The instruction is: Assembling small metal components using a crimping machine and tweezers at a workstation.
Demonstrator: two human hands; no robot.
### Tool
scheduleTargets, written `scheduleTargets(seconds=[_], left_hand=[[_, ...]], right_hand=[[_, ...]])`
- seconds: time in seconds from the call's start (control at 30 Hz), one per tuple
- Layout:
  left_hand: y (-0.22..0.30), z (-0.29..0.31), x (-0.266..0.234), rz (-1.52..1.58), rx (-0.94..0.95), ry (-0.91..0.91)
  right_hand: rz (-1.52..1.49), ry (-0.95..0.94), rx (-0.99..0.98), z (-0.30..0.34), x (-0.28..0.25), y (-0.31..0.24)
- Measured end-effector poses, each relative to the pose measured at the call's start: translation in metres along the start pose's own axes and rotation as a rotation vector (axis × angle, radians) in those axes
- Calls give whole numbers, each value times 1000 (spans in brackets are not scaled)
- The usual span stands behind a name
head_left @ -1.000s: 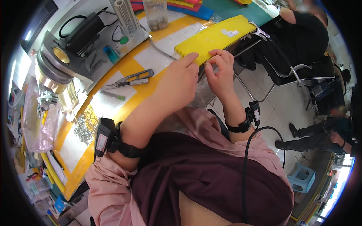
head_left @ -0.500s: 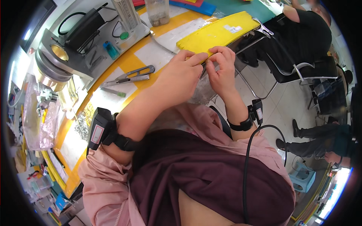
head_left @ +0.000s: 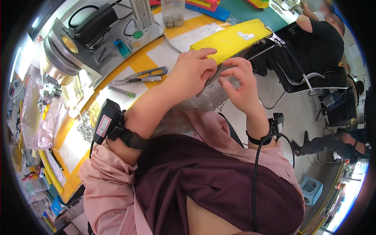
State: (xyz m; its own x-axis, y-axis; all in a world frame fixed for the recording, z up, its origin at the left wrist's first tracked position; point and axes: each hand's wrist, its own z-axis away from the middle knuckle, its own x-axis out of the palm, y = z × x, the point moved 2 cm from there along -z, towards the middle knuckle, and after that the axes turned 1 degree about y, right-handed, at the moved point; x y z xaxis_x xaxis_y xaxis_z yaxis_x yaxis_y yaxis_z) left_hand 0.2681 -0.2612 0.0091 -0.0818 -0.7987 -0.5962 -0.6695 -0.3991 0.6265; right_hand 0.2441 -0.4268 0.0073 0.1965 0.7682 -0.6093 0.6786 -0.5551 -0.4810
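My left hand (head_left: pixel 192 72) rests at the near end of a long yellow board (head_left: pixel 231 39). One finger stretches over the board's surface, while the others curl loosely beside its edge. I make out nothing held in it, though the palm side is hidden. To its right, my right hand (head_left: pixel 242 84) is raised just off the board's edge, fingers bent and apart, with nothing visible in them. The board carries a small white label, and a metal clamp (head_left: pixel 275 37) grips its far end. Dark cuffs with box-like devices circle both wrists.
Left of my forearm lie thread snips (head_left: pixel 143 74) and a green-tipped flat tool (head_left: pixel 123 92). Beyond them stand a metal-based stand (head_left: pixel 141 33), a teal lighter (head_left: pixel 122 47) and a clear container (head_left: pixel 173 13). A black chair (head_left: pixel 313 80) and a seated person are at right.
My hands have come apart at the board's edge. The right hand has drawn back toward me and its fingers have opened. The left stays by the board with one finger extended.
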Motion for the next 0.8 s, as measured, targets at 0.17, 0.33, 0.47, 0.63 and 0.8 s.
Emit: scheduleTargets(seconds=[0.17, 0.33, 0.47, 0.63, 0.8], left_hand=[[1, 2, 1, -221, 104, 18], [-5, 2, 4, 8, -96, 32], [-2, 8, 5, -191, -20, 8], [2, 8, 10, -353, 10, -95], [6, 8, 10, -571, 85, -236]], right_hand=[[67, -10, -50, -4, 11, 3], [164, 181, -37, -3, 27, 15], [174, 271, -13, -2, 39, 27], [181, 268, 4, -2, 38, 28], [222, 246, -41, 2, 34, 27]])
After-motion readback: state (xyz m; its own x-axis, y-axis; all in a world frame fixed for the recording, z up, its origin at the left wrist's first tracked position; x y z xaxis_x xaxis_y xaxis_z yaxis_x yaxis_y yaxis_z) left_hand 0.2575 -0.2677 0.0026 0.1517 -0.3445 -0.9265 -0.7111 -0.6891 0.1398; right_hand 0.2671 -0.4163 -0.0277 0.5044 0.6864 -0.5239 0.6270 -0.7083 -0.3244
